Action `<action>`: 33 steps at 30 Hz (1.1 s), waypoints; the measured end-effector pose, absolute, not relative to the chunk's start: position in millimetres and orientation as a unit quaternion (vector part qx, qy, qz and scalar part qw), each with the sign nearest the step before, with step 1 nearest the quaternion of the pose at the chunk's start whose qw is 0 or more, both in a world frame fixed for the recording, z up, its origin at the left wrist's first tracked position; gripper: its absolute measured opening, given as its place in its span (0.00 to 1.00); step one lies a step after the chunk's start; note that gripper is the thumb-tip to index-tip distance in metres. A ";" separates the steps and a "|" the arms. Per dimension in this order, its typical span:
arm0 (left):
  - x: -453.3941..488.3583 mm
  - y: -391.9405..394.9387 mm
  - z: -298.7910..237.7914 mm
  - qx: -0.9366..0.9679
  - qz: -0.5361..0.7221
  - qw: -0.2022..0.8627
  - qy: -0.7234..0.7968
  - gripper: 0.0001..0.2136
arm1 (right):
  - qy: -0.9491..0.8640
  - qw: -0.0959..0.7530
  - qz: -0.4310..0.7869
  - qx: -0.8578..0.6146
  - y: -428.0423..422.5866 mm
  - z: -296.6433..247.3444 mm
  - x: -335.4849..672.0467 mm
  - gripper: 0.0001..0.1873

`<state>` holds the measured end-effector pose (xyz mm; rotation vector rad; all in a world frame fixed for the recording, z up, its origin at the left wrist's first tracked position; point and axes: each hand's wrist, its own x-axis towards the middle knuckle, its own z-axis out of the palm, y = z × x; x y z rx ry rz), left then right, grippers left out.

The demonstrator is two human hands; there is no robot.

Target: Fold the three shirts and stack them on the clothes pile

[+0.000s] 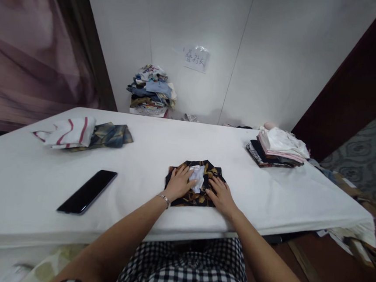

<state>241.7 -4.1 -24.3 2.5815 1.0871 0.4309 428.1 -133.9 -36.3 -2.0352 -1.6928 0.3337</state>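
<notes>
A folded dark shirt with a gold leaf print (205, 173) lies near the front edge of the white table (154, 151). A white label or paper (198, 177) shows at its middle. My left hand (179, 183) lies flat on the shirt's left half, fingers stretched out, a bracelet on the wrist. My right hand (221, 194) rests flat on the shirt's right half, fingers spread. Neither hand grips anything.
A black phone (87, 191) lies at the front left. A striped white-and-red cloth (68, 132) and a dark patterned garment (111, 135) sit at the back left. A stack of folded clothes (277, 148) stands at the right. A clothes heap (152, 90) leans on the wall.
</notes>
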 end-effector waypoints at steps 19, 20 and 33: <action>243.1 52.8 6.1 0.765 0.276 0.283 0.507 0.21 | -0.470 0.418 0.128 -0.767 -41.0 -17.3 454.6 0.23; 242.8 54.4 4.7 0.765 0.268 0.281 0.514 0.20 | -0.469 0.406 0.126 -0.774 -40.2 -17.0 454.4 0.22; 239.7 7.2 -8.0 0.878 0.239 0.108 0.401 0.22 | -0.634 0.211 0.042 -0.743 -62.8 -8.5 430.4 0.30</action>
